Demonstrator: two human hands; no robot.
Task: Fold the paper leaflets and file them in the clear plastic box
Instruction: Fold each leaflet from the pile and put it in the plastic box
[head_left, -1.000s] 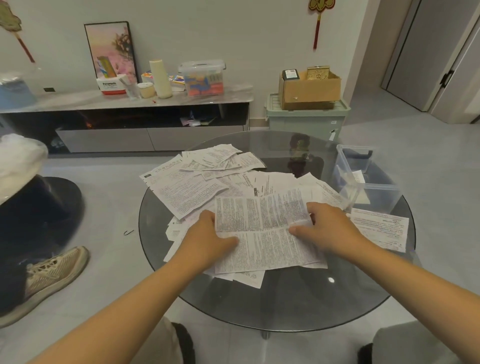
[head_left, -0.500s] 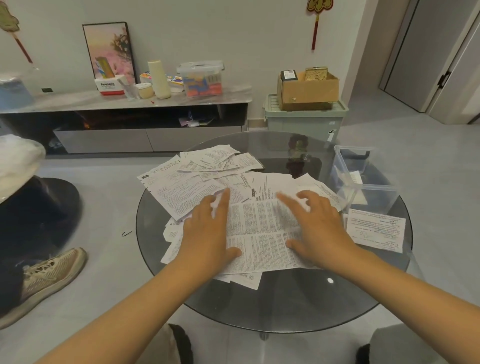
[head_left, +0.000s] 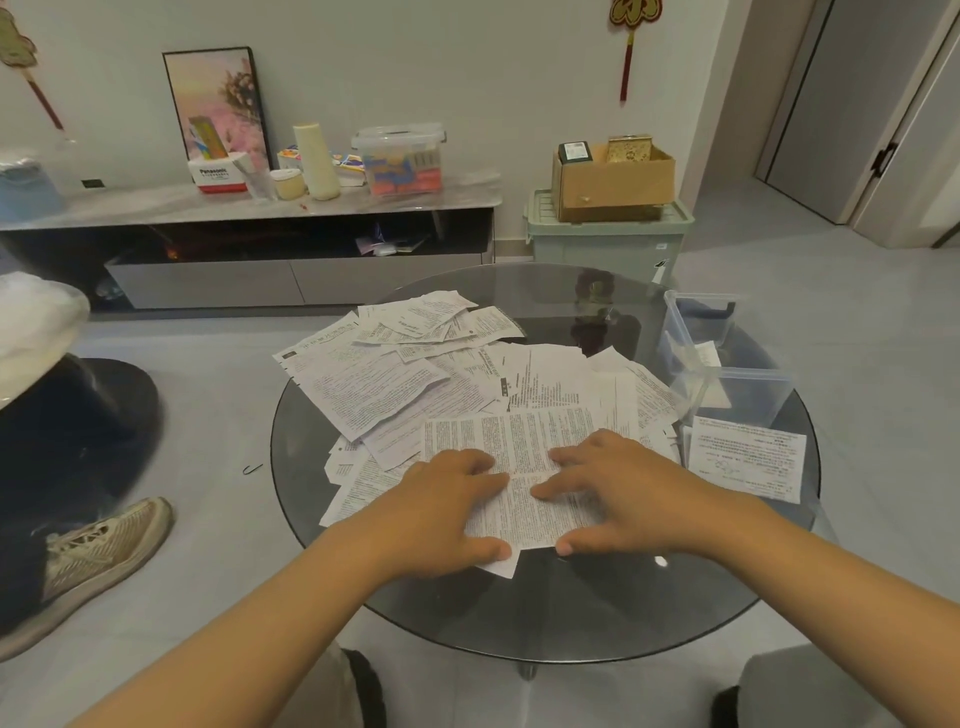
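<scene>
A printed leaflet (head_left: 519, 441) lies flat at the near side of a spread of several white leaflets (head_left: 395, 379) on the round glass table (head_left: 571, 613). My left hand (head_left: 441, 509) and my right hand (head_left: 618, 493) both press on this leaflet, fingers spread, thumbs at its near edge. The clear plastic box (head_left: 727, 384) stands at the table's right edge with a folded paper or two inside. One more leaflet (head_left: 748, 462) lies apart, just in front of the box.
A person's shoe (head_left: 98, 551) rests on the floor at the left beside a dark round base (head_left: 78, 415). Behind the table are a low cabinet (head_left: 249, 208) with clutter and a green bin (head_left: 608, 239) carrying a cardboard box.
The leaflet was held up by both hands, then laid flat. My hands slid over it toward its far edge and have now drawn back toward its middle, close together.
</scene>
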